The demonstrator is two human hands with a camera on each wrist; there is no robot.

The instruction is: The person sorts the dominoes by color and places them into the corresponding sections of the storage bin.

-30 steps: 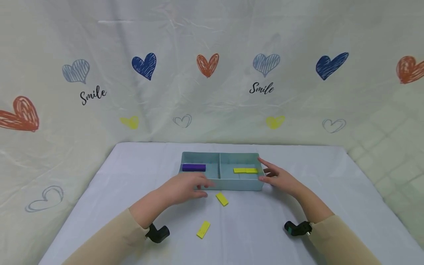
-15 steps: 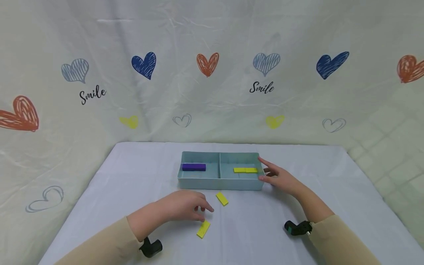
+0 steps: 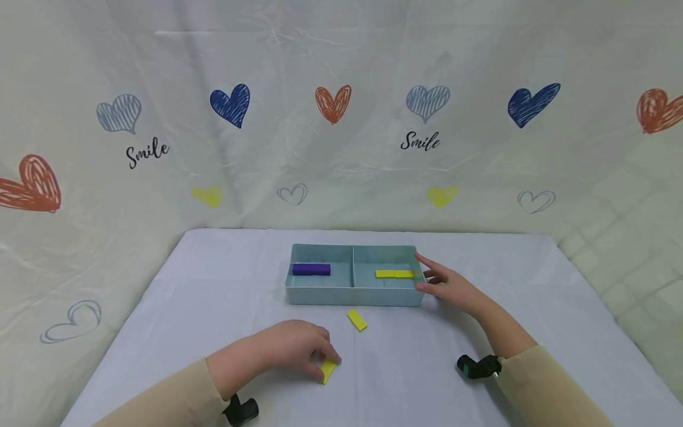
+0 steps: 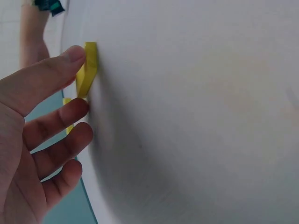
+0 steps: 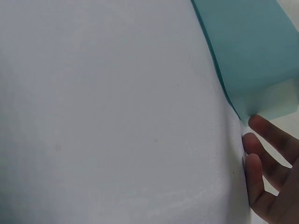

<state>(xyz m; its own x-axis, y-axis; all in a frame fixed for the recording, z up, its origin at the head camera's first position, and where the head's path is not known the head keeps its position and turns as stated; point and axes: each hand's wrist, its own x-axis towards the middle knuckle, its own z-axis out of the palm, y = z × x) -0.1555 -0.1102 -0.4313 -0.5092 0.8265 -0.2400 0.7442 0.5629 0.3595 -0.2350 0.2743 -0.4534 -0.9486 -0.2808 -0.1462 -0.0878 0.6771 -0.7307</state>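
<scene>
In the head view, my left hand (image 3: 300, 350) is low on the white table, thumb and index finger pinching a small yellow block (image 3: 328, 369). The left wrist view shows the thumb pressed against this yellow block (image 4: 88, 70), other fingers loosely bent; the index fingertip is hidden. A second yellow block (image 3: 357, 319) lies just in front of a pale teal two-compartment box (image 3: 354, 297). My right hand (image 3: 453, 289) touches the box's right end, index finger near the far corner and thumb near the front one. Its fingertips meet the teal wall (image 5: 261, 51) in the right wrist view.
Inside the box's left compartment lies a purple bar (image 3: 312, 269); yellow blocks (image 3: 394, 274) lie in line in the right one. A divider (image 3: 353, 267) parts the two. Behind the table hangs a white curtain (image 3: 341, 160) with printed hearts.
My left hand has come away from the box's front, moved toward me, and closed its thumb and index finger on the nearer yellow block. The right hand stays at the box's end.
</scene>
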